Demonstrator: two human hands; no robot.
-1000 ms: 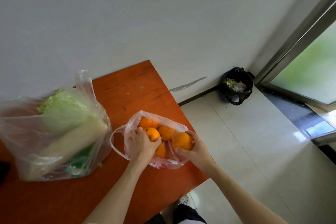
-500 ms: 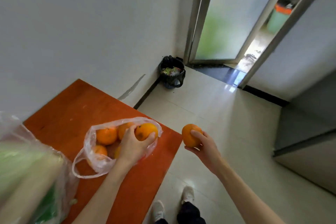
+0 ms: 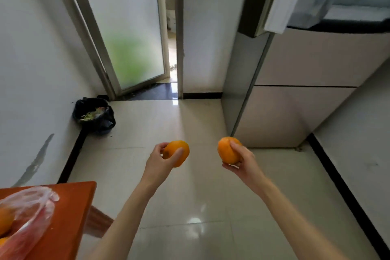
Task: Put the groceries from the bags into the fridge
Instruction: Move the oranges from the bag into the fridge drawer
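My left hand (image 3: 160, 159) grips one orange (image 3: 179, 153) and my right hand (image 3: 242, 159) grips another orange (image 3: 226, 151), both held out over the tiled floor. The fridge (image 3: 295, 91) stands ahead at the right, silver-beige; its lower doors look closed and its top part appears open, though blurred. At the bottom left a clear plastic bag (image 3: 27, 215) with more oranges lies on the orange-brown table (image 3: 69, 213).
A black bin (image 3: 94, 115) lined with a bag and holding scraps sits on the floor by the left wall. A frosted glass door (image 3: 130, 27) and a narrow doorway lie straight ahead. A white wall runs along the right.
My left hand lifted an orange out of the bag. Both hands moved away from the table with their oranges as my view swung right, bringing the fridge into sight.
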